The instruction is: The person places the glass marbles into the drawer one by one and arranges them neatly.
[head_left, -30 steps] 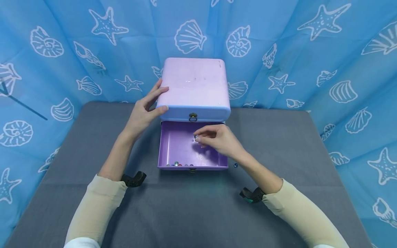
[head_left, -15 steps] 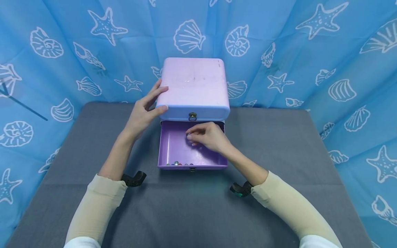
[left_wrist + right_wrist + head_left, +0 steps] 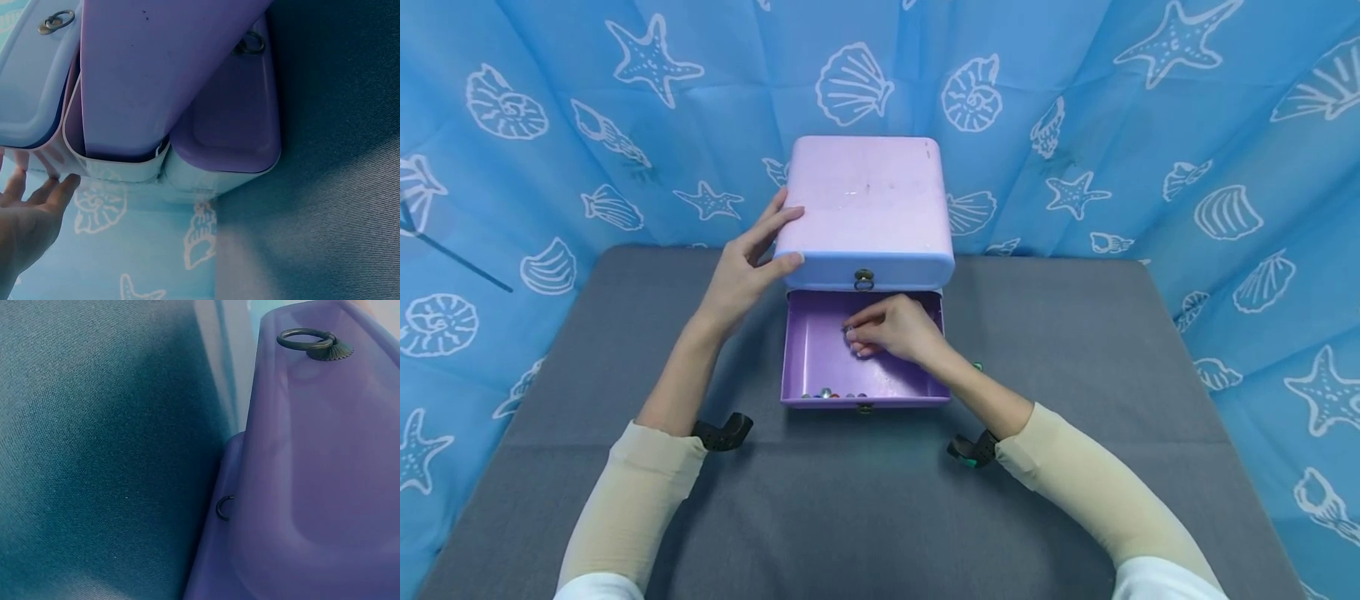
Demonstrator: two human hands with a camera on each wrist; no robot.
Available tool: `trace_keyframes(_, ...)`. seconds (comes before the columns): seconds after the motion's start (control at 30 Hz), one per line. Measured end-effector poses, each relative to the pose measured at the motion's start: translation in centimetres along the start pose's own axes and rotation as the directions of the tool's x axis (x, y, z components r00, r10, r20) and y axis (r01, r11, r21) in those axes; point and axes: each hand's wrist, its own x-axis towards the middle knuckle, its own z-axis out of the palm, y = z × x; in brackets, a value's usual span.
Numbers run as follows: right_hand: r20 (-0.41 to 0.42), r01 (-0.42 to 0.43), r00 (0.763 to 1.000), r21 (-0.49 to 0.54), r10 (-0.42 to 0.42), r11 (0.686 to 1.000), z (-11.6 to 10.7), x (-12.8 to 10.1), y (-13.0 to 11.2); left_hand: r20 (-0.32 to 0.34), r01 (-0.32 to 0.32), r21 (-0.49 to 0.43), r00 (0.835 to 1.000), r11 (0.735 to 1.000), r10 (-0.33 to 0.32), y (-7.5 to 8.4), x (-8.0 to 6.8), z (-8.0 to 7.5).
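Grey table: left hand is gripping the lilac box; right hand is pinching a bead over the open drawer.

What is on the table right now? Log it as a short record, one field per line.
Surface: grey cloth-covered table before a blue sea-shell backdrop
Box: lilac drawer box at the table's far edge
Drawer: purple lower drawer, pulled out toward the person
Drawer contents: small beads along its front wall
Left hand: grips the box's left front corner, fingers on top
Right hand: inside the drawer, fingertips pinching a small bead
Stray item: a small green thing on the table right of the drawer
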Motion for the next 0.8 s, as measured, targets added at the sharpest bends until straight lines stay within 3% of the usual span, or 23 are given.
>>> trace_keyframes(0.2,0.018,-0.044,0.999,-0.001,0.044,0.999,0.00,0.24,-0.02,0.001,0.004,0.007,1.000,1.000,-0.004,0.15,-0.06,-0.12)
trace_keyframes(0.8,0.033,-0.051,0.998,0.018,0.051,0.999,-0.22,0.20,0.10,-0.002,0.003,0.003,1.000,1.000,-0.003,0.23,0.01,0.07)
